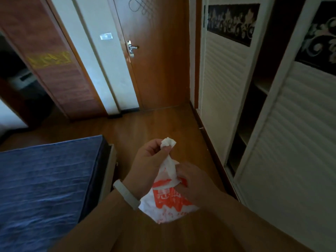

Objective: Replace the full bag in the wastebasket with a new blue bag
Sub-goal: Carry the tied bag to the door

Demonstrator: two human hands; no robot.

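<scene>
Both hands are up in front of the body, working the same white bag with orange print (170,199), which hangs in the air between them over the wooden floor (151,128); the left hand (149,160) sits higher, forearm coming up from the lower left with a white wristband (126,194) on the wrist, fingers curled in and thumb pressed against the forefinger, pinching a twisted bunch of the bag's top so a little white tuft pokes out above the knuckles; the right hand (195,182) is lower and just to the right, forearm coming in from the bottom right corner, back of the hand facing up, fingers closed round the neck of the bag right below the twist; so both are closed tight on plastic, neither is open at all; the bag's belly bulges out under the two wrists, looks stuffed; off to the left there's a bed with a blue cover (45,179), straight ahead a brown door (156,57) with a metal handle (131,48), and on the right white louvred wardrobe doors (225,91), one slid partly open; can't spot the wastebasket anywhere in this view.
</scene>
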